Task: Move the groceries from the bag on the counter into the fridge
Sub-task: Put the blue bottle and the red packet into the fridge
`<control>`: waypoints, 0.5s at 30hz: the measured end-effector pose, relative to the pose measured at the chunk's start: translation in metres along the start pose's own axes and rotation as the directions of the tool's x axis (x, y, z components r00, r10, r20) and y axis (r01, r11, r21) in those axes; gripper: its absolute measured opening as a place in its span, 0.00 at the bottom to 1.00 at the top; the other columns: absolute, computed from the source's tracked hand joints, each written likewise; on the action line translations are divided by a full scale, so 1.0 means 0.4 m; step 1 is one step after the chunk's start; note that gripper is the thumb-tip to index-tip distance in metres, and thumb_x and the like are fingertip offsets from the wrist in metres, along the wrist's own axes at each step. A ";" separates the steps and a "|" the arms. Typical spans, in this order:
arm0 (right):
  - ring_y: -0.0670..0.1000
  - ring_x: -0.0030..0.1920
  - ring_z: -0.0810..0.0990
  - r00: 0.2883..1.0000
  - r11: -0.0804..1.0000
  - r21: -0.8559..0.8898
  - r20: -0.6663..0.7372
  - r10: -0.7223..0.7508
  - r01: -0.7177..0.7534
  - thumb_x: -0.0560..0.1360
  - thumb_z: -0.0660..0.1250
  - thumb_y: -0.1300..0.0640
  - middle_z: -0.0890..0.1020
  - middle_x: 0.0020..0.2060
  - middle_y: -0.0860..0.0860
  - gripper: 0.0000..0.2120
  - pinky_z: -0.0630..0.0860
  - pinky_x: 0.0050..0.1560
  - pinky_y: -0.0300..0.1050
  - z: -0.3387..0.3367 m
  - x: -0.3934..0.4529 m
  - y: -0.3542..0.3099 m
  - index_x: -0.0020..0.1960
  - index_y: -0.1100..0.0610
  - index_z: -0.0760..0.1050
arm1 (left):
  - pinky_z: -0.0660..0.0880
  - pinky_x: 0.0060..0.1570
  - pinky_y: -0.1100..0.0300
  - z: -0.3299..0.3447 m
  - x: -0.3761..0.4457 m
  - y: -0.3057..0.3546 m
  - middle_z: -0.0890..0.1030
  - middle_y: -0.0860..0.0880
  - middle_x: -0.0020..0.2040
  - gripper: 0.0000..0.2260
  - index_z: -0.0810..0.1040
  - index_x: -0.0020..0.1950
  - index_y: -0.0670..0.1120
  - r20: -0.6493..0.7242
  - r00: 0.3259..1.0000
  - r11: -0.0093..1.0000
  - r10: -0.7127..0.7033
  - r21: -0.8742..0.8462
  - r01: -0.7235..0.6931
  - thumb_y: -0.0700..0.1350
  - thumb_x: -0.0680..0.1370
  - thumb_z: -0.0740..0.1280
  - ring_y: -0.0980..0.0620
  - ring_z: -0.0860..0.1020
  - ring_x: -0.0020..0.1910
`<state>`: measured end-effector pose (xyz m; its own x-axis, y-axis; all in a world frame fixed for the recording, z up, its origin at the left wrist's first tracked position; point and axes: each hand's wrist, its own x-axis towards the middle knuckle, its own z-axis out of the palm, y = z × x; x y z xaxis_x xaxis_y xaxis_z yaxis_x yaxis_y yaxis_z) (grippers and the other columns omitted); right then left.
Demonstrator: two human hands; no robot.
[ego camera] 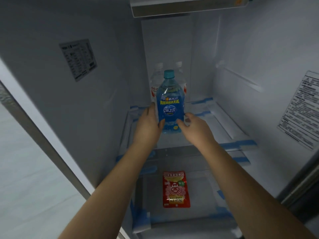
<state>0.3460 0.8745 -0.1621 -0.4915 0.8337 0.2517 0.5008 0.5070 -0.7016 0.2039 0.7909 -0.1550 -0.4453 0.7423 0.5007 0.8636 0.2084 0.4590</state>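
A blue drink bottle (pixel 170 102) with a teal cap stands upright on a glass shelf (pixel 222 125) inside the open fridge. My left hand (pixel 148 125) wraps its left side and my right hand (pixel 193 125) presses its lower right side. Behind it stand two clear water bottles (pixel 156 78) with red labels, partly hidden by the blue one. On the shelf below lies a red snack packet (pixel 176 189), flat. The bag and the counter are out of view.
The fridge's left wall (pixel 77 59) carries a sticker, and the right wall another label (pixel 303 109). A shelf edge (pixel 186 7) hangs overhead. Blue tape strips mark the shelf fronts. The pale floor (pixel 25 169) shows at the left.
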 end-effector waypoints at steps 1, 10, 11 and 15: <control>0.57 0.58 0.78 1.000 1.000 -0.020 -0.004 0.013 -0.013 0.80 0.57 0.42 0.80 0.61 0.55 0.23 0.72 0.50 0.46 -0.004 -0.010 -0.003 0.68 0.56 0.71 | 0.74 0.54 0.48 -0.006 -0.019 -0.005 0.76 0.37 0.62 0.28 0.65 0.74 0.40 -0.023 0.999 0.997 0.039 0.069 -0.037 0.45 0.77 0.69 0.38 0.75 0.59; 0.58 0.58 0.76 0.997 0.972 -0.230 -0.041 -0.063 0.051 0.79 0.53 0.39 0.81 0.55 0.54 0.24 0.73 0.58 0.55 0.033 -0.118 -0.014 0.62 0.54 0.74 | 0.68 0.65 0.40 -0.083 -0.167 -0.033 0.83 0.39 0.47 0.18 0.77 0.59 0.37 0.010 0.957 0.892 0.290 0.360 -0.274 0.45 0.72 0.69 0.39 0.81 0.47; 0.58 0.61 0.75 0.997 0.963 -0.265 -0.044 -0.069 0.055 0.79 0.52 0.39 0.81 0.56 0.55 0.25 0.71 0.61 0.56 0.040 -0.135 -0.014 0.63 0.56 0.73 | 0.69 0.65 0.40 -0.088 -0.183 -0.040 0.82 0.38 0.47 0.19 0.77 0.59 0.37 0.032 0.950 0.886 0.311 0.351 -0.302 0.44 0.71 0.71 0.38 0.80 0.49; 0.59 0.73 0.64 0.994 0.893 -0.441 -0.012 -0.110 0.093 0.80 0.51 0.42 0.71 0.70 0.59 0.30 0.57 0.74 0.56 0.060 -0.218 -0.027 0.72 0.62 0.65 | 0.72 0.62 0.41 -0.114 -0.248 -0.069 0.79 0.37 0.58 0.21 0.75 0.63 0.37 0.140 0.925 0.879 0.353 0.291 -0.379 0.47 0.75 0.64 0.35 0.76 0.59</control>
<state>0.3662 0.7908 -0.1925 -0.5349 0.7755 0.3354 0.7152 0.6270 -0.3089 0.2135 0.6823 -0.1841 -0.0745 0.8494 0.5225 0.9962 0.0873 0.0001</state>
